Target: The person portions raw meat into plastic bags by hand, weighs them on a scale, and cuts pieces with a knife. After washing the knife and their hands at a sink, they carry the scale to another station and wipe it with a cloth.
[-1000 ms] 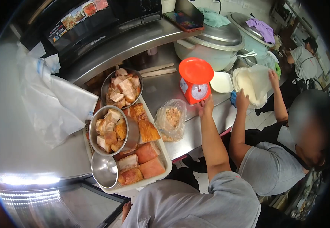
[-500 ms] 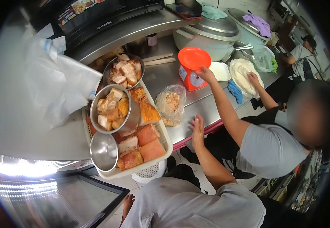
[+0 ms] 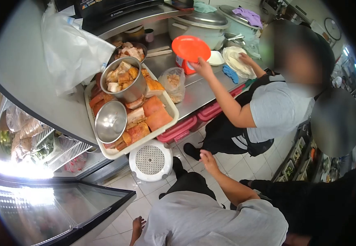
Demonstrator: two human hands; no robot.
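My right hand (image 3: pixel 210 161) is raised over the tiled floor, fingers apart and holding nothing. Low beside the open glass door (image 3: pixel 100 205) hangs my left hand (image 3: pixel 138 225), empty with its fingers loosely spread. Before me, a cream tray (image 3: pixel 168 125) bears slabs of roast pork (image 3: pixel 159 118), a steel pot (image 3: pixel 135 86) of pork chunks and an empty steel bowl (image 3: pixel 111 121). A bag of chopped food (image 3: pixel 172 84) lies next to the tray. A co-worker's hand grips the rim of a red pan (image 3: pixel 191 48) at the red scale (image 3: pixel 185 65).
The co-worker's other hand rests on a white cloth-like bundle (image 3: pixel 238 61). A white stool (image 3: pixel 150 160) stands below the tray. Pink bins (image 3: pixel 180 129) sit under the steel counter (image 3: pixel 192 98). Large lidded pots (image 3: pixel 198 30) line the back. Shelves (image 3: pixel 69 153) hold bagged food at left.
My view has shifted, showing more floor and the shelves at left. My right hand has moved down from the counter edge. The co-worker stands more upright, and the red pan looks tilted.
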